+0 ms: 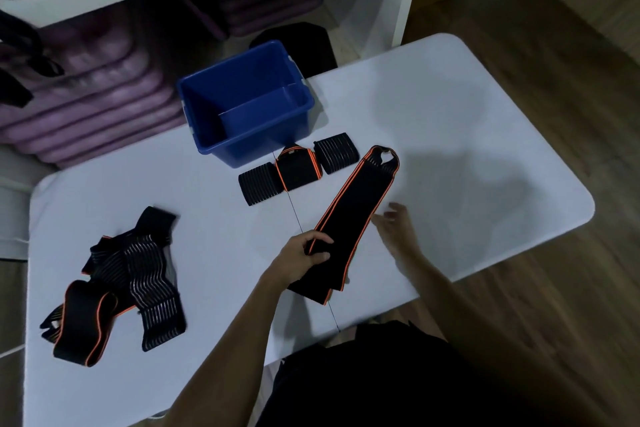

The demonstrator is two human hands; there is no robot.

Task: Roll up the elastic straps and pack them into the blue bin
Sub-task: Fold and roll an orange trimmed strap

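A long black elastic strap with orange edges point(356, 204) lies stretched out on the white table point(467, 149), running from near me toward the far right. My left hand point(304, 256) grips its left edge near the close end. My right hand point(394, 225) hovers just right of the strap with fingers spread, holding nothing. Three rolled straps point(298, 170) sit side by side in front of the blue bin point(214, 135), whose visible inside holds nothing. A pile of unrolled straps point(117, 281) lies on the table's left.
Stacked purple mats point(86, 104) fill the shelf behind the table. A black object point(311, 42) stands behind the bin. Wooden floor point(554, 45) lies to the right. A thin seam line runs across the table's middle.
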